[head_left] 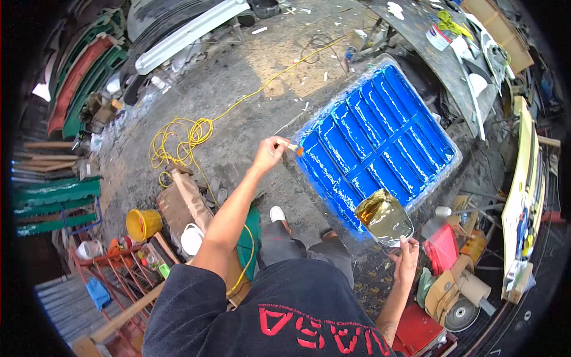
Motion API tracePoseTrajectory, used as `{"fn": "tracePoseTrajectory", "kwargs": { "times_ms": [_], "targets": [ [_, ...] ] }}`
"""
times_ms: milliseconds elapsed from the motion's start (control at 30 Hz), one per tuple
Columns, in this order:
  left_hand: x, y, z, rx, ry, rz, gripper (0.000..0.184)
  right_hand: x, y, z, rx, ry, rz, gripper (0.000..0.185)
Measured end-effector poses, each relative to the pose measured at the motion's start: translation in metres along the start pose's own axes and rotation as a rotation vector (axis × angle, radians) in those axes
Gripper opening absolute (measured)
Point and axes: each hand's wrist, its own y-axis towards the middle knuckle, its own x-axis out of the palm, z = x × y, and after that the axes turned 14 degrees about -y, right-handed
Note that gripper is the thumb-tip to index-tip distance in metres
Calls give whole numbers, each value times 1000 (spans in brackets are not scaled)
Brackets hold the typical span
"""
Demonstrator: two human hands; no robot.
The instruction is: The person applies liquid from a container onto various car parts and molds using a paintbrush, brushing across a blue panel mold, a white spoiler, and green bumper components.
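Note:
A wet, glossy blue ribbed panel point(380, 143) lies at the centre right. My left hand point(270, 153) is closed on the handle of a small brush point(295, 149), whose orange-red tip is at the panel's left edge. Over the panel's near corner, my right hand point(407, 254) grips the rim of a container point(385, 221) with a shiny, yellowish inside; what liquid it holds is hard to make out.
A yellow cord point(193, 134) coils on the floor to the left. A yellow bucket point(143, 225) and a red metal rack point(122, 273) stand at lower left. The cluttered table point(410, 27) is at upper right, a disc point(461, 313) at lower right.

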Motion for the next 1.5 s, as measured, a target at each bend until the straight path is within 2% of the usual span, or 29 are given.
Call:
{"fn": "tracePoseTrajectory", "kwargs": {
  "times_ms": [100,200,333,400,567,633,767,833,900,1033,1100,1233,1300,1367,1433,1500],
  "targets": [
    [-11,8,22,-22,42,21,19,12,-18,11,10,32,46,49],
    [-7,5,15,-177,-196,-256,19,22,-28,9,35,51,76,48],
    [-5,20,10,-253,2,-319,19,34,-32,3,47,79,115,47],
    [-12,38,1,-148,-98,-227,21,36,-28,1,47,80,105,47],
    [-33,51,11,-186,-108,-104,22,53,8,-12,38,124,89,50],
    [-38,36,30,-308,-138,3,25,64,26,-26,8,146,42,54],
    [-44,5,43,-343,-197,77,27,78,59,-49,-73,134,-19,53],
    [-41,-7,51,-396,-301,185,27,84,70,-57,-49,118,-17,53],
    [-38,-6,61,-417,-290,181,26,87,79,-58,-46,95,-23,53],
    [-27,20,82,-330,-152,88,24,98,81,-57,1,112,30,54],
    [-14,50,95,5,224,-140,22,107,74,-56,41,124,71,54],
    [9,108,79,118,214,-375,24,122,56,-39,120,151,194,53],
    [18,135,63,390,390,-533,29,137,43,-38,149,182,315,54],
    [18,155,54,436,365,-664,33,156,29,-42,153,221,425,52],
    [15,164,43,489,444,-822,34,173,3,-46,183,275,421,50],
    [2,164,42,530,410,-905,33,202,-20,-54,270,243,624,49]
  ]
}}
